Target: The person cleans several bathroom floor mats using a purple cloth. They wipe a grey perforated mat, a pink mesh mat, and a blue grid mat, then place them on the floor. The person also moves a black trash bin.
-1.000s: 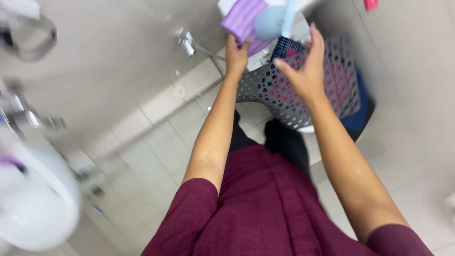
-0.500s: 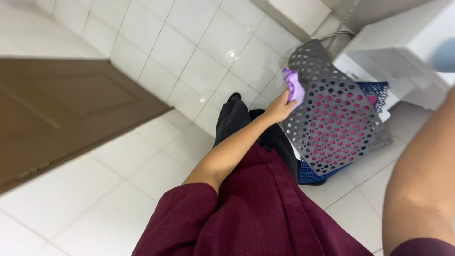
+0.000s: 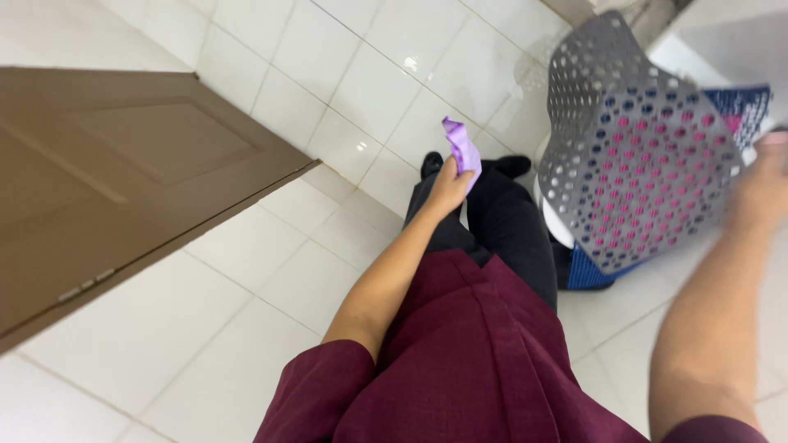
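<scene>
I see left hand [image 3: 447, 187] at frame centre, fingers pinching purple cloth [image 3: 462, 148]; cloth's long axis runs up from fist. Grey perforated basket [image 3: 636, 156] lies right of it, upper right. Right hand [image 3: 763, 184] blurred at basket's right edge, nearer; grip unclear.

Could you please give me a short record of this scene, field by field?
Left hand: holds a purple cloth
Right hand: blurred, at the basket's edge; grip unclear
Basket: grey, perforated, tilted, pink showing through the holes
Floor: white tiles
Door: brown, at the left
Clothing: maroon top, dark trousers
</scene>
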